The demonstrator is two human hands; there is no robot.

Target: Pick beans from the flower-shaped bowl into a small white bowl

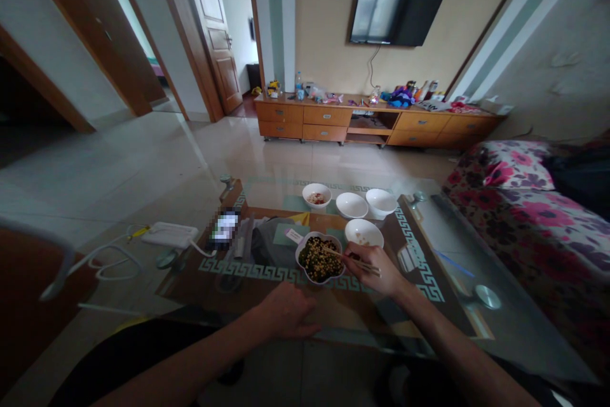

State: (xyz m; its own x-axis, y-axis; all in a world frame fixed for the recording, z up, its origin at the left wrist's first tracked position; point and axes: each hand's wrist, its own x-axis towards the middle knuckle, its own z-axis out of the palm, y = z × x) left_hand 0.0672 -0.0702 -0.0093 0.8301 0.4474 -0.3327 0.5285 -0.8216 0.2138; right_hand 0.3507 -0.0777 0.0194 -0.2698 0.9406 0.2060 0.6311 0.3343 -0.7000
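My right hand (374, 272) is closed around a pair of wooden chopsticks (370, 266), their tips reaching into a flower-shaped dish (299, 257). Small yellowish and dark green, bean-like pieces (318, 262) fill that dish. Beside my right hand stands a white bowl (376, 229) with a few pale pieces in it. Farther back, another white bowl (315, 186) contains reddish and whitish bits, and two white bowls (351, 206) (381, 202) show plain insides. My left hand (290, 310) rests near the table's front edge with its thumb apart, holding nothing visible.
The bowls stand on a glass table (333, 324) with a patterned border. At its left are a blurred-out phone (223, 229) and a white power adapter (169, 235) with cables. A floral sofa (538, 210) is right; a wooden cabinet (328, 117) stands under a television (400, 8).
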